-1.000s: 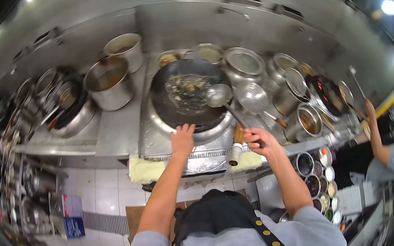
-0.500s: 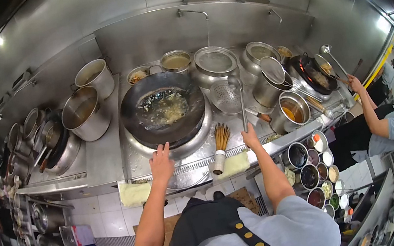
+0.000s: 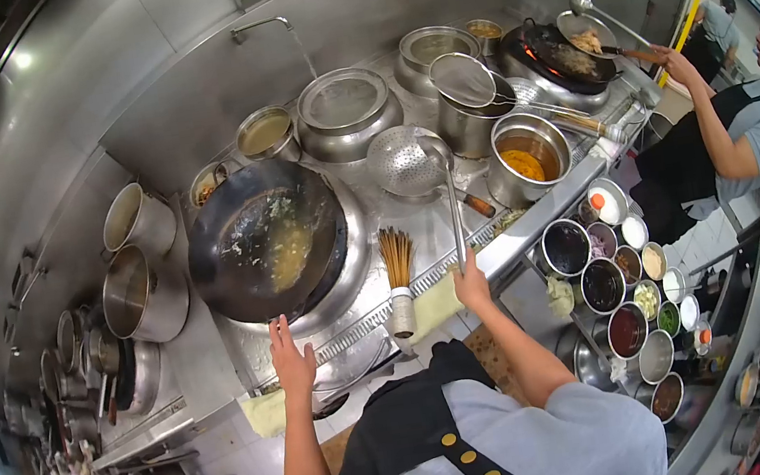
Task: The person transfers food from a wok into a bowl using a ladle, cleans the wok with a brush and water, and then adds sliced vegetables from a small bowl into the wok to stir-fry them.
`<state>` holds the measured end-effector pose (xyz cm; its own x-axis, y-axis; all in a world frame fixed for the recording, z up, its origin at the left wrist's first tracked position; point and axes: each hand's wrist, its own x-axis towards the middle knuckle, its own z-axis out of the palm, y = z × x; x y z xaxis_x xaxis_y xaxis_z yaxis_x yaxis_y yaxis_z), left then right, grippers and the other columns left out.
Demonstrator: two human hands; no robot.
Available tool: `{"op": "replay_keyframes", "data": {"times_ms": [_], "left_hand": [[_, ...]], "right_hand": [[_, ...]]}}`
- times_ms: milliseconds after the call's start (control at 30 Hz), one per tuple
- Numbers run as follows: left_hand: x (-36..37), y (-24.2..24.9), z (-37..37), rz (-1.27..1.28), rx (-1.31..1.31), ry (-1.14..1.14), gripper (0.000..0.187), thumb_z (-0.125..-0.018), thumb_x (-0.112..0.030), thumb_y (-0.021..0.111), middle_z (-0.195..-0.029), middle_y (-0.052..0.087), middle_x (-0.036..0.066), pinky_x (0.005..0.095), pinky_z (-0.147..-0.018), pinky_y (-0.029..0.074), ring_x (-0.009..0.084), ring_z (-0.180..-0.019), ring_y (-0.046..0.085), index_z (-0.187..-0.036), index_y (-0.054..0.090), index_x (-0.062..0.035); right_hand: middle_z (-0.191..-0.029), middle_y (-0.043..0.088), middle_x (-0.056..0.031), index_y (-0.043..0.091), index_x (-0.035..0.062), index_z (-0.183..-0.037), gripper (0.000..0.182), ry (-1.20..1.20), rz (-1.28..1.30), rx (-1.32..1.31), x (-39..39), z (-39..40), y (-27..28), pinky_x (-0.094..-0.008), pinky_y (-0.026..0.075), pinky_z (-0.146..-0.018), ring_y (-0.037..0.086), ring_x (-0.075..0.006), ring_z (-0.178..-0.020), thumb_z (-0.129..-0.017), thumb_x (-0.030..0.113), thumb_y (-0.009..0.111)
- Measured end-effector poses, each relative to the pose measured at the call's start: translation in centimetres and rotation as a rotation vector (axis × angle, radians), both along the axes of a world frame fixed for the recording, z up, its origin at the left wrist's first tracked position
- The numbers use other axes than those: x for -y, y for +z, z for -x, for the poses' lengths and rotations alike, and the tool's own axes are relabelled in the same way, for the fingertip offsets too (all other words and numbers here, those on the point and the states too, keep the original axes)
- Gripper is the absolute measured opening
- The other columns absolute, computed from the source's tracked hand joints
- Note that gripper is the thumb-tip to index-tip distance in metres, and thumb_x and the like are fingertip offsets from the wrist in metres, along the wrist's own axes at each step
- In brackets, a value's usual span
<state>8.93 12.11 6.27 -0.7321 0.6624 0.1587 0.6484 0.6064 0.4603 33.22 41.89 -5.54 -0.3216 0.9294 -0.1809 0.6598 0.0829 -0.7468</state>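
Note:
A dark wok (image 3: 238, 267) sits on the round burner, with yellowish liquid and pale bits inside. At its near rim is my left hand (image 3: 294, 361), fingers apart and fingertips by the edge; whether they touch it is hard to tell. My right hand (image 3: 472, 285) is closed round the handle of a metal ladle (image 3: 453, 203). The ladle's bowl lies over a perforated strainer (image 3: 402, 161) with a wooden handle. Between my hands stands a bamboo brush (image 3: 397, 264) with a white-wrapped handle. A folded yellow cloth (image 3: 436, 307) lies on the counter's front edge.
Water runs from a tap (image 3: 263, 25) toward a lidded pot (image 3: 343, 102). Tall pots (image 3: 147, 294) stand at left, a pot of orange liquid (image 3: 529, 158) at right. Seasoning containers (image 3: 603, 286) are at lower right. A co-worker (image 3: 724, 131) holds utensils over another wok (image 3: 568, 55).
The view has turned and shifted right, so the wok appears further left and tilted in the picture. My left hand stays by the wok's rim, my right hand on the ladle.

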Motion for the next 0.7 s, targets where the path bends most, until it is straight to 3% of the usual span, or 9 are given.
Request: {"op": "replay_keyframes", "data": {"times_ms": [233,333,400,500,600,633,700], "left_hand": [[-0.1,-1.1,0.1,-0.051,0.018,-0.023,0.079,-0.073,-0.001,0.068,-0.146,0.03,0.023,0.0426,-0.109,0.032,0.0402,-0.134,0.034,-0.144,0.032,-0.0048],[0.1,-1.7,0.4,-0.103,0.022,-0.038,0.079,-0.074,-0.001,0.067,-0.146,0.03,0.024,0.0423,-0.11,0.03,0.0401,-0.135,0.032,-0.144,0.032,-0.0049],[0.5,-2.3,1.0,-0.07,-0.056,-0.046,0.078,-0.075,-0.002,0.066,-0.147,0.03,0.022,0.0424,-0.106,0.035,0.0407,-0.132,0.036,-0.144,0.031,-0.0067],[0.7,-2.1,1.2,-0.079,-0.049,-0.051,0.077,-0.075,-0.002,0.066,-0.147,0.031,0.022,0.0419,-0.108,0.034,0.0401,-0.134,0.034,-0.144,0.031,-0.0067],[0.9,-2.6,1.7,-0.076,-0.04,-0.055,0.08,-0.075,-0.004,0.067,-0.148,0.03,0.02,0.0429,-0.104,0.038,0.0405,-0.13,0.038,-0.145,0.03,-0.0081],[0.8,-2.5,2.0,-0.051,-0.053,-0.054,0.079,-0.074,-0.005,0.068,-0.148,0.031,0.019,0.0437,-0.101,0.042,0.0408,-0.126,0.043,-0.144,0.03,-0.0079],[0.5,-2.1,2.4,-0.006,-0.04,-0.024,0.076,-0.074,-0.006,0.068,-0.146,0.033,0.018,0.0446,-0.096,0.045,0.0403,-0.119,0.048,-0.142,0.034,-0.0078]], "right_hand": [[-0.099,0.063,-0.0315,0.022,0.0074,-0.147,0.069,0.132,-0.224,-0.168,1.8,-5.1,-0.7,-0.0519,0.046,-0.083,0.059,-0.0488,-0.095,-0.087,0.015,0.056],[-0.101,0.063,-0.0303,0.021,0.0167,-0.149,0.072,0.11,-0.064,-0.005,-1.4,-2.1,-1.8,-0.0513,0.047,-0.084,0.06,-0.0463,-0.096,-0.087,0.015,0.057],[-0.101,0.063,-0.0301,0.021,0.0167,-0.149,0.072,0.08,-0.074,0.037,-2.3,-1.2,-3.3,-0.0509,0.047,-0.083,0.061,-0.0455,-0.095,-0.087,0.015,0.058],[-0.1,0.063,-0.0294,0.015,0.0147,-0.15,0.073,0.09,-0.063,0.127,-2.5,-0.2,-2.2,-0.0525,0.046,-0.083,0.059,-0.0479,-0.095,-0.089,0.018,0.056],[-0.102,0.064,-0.0287,0.019,0.0161,-0.15,0.073,0.047,-0.037,-0.112,-2.0,0.6,0.7,-0.0502,0.046,-0.088,0.059,-0.0484,-0.097,-0.088,0.013,0.058],[-0.088,0.066,-0.0196,0.019,0.0163,-0.15,0.073,0.119,-0.699,-0.261,-3.3,1.7,-2.8,-0.0455,0.053,-0.067,0.066,-0.0372,-0.075,-0.088,0.011,0.059],[-0.074,0.06,-0.0084,0.022,0.015,-0.148,0.068,0.13,0.229,-0.478,-3.2,3.6,5.0,-0.035,0.047,-0.043,0.057,-0.0194,-0.051,-0.09,0.012,0.058]]}}
